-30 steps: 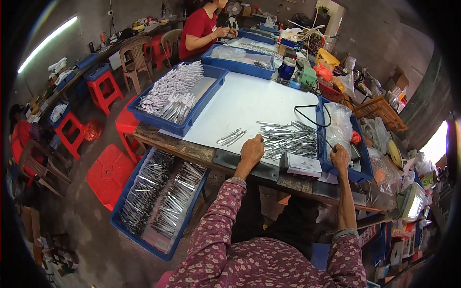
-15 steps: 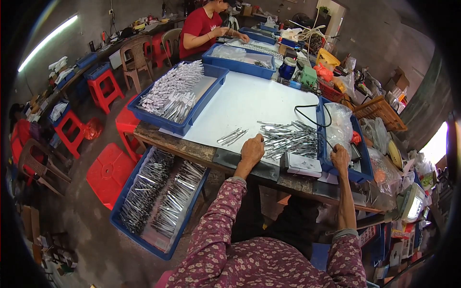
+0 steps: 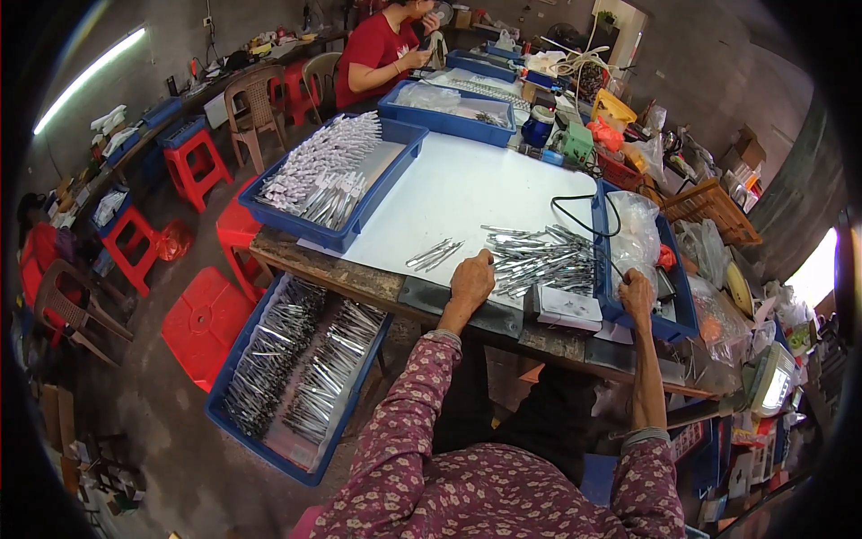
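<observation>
co-worker's hand (image 3: pixel 431 23) raised; metal rods (image 3: pixel 543 260) just right of left fingers (image 3: pixel 485 259).

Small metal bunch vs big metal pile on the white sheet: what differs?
The small bunch has a few pieces; the big pile has many. The bunch lies roughly parallel; the pile is crisscrossed. The bunch sits farther left than the pile. Both: slim, silvery pieces on the white sheet.

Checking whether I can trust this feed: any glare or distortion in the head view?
Head view: bright opening at far right washed out; light strip at upper left glaring; metal pieces beside the left hand glinting; brown chair at left tilted by fisheye.
</observation>
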Available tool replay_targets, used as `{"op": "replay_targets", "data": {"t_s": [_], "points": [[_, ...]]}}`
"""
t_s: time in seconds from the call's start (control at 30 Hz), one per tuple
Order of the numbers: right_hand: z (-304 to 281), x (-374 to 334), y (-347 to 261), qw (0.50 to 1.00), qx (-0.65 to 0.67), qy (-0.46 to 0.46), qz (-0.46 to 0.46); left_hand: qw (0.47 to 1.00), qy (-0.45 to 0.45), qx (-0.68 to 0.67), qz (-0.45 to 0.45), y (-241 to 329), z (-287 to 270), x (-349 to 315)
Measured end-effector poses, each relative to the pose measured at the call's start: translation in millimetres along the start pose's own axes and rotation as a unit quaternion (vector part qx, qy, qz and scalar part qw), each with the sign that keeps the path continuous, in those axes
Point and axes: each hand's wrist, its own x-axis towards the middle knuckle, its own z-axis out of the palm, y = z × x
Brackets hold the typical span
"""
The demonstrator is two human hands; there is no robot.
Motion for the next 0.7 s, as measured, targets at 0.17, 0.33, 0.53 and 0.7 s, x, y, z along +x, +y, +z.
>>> {"op": "replay_targets", "data": {"t_s": [0.17,0.33,0.53,0.7], "points": [[1.0,0.5,-0.3,1.000,0.002,0.002,0.003,1.000,0.002,0.002,0.000,-0.4,-0.3,0.0],[0.6,0.2,-1.7,1.000,0.006,0.009,-0.007,1.000,0.003,-0.001,0.004,-1.0,-0.7,0.0],[-1.2,-0.5,-3.2,1.000,0.006,0.004,-0.009,1.000,0.000,0.000,0.000,-0.3,-1.3,-0.1],[-1.5,-0.3,-0.4,1.000,0.000,0.000,-0.002,1.000,-0.002,-0.001,0.003,-0.4,0.2,0.7]]}}
